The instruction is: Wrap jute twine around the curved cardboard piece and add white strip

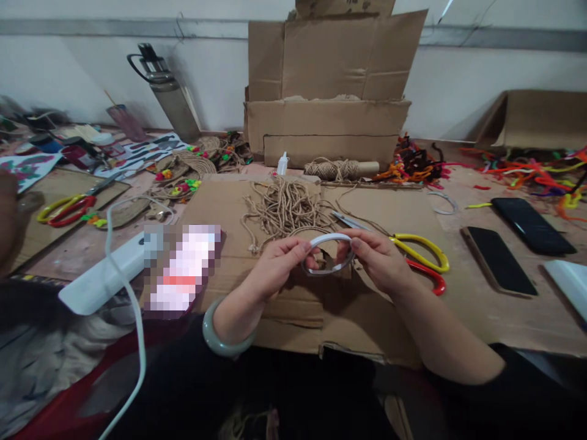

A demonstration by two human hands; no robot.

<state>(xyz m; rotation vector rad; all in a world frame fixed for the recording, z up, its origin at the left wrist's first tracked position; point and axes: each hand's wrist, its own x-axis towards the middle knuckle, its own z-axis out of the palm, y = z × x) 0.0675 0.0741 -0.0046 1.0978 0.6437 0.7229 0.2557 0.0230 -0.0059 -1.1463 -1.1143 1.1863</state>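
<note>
Between my two hands is a pale ring-shaped band (331,237), held up above the cardboard sheet (293,311). My left hand (285,261) pinches its left side between thumb and fingers. On the opposite side, my right hand (376,256) grips it the same way. Just beyond the band lies a loose pile of brown twine (288,208). Scissors (424,244) with one yellow and one red handle rest beside my right hand, their blades partly hidden behind it. A pale bangle (211,333) circles my left wrist.
A phone (186,272) and a white device (110,272) with a cable lie left; two dark phones (499,260) lie right. At the back stand a glue bottle (283,164), a twine roll (339,168) and a cardboard box (328,122). Another person's hand (7,214) shows at far left.
</note>
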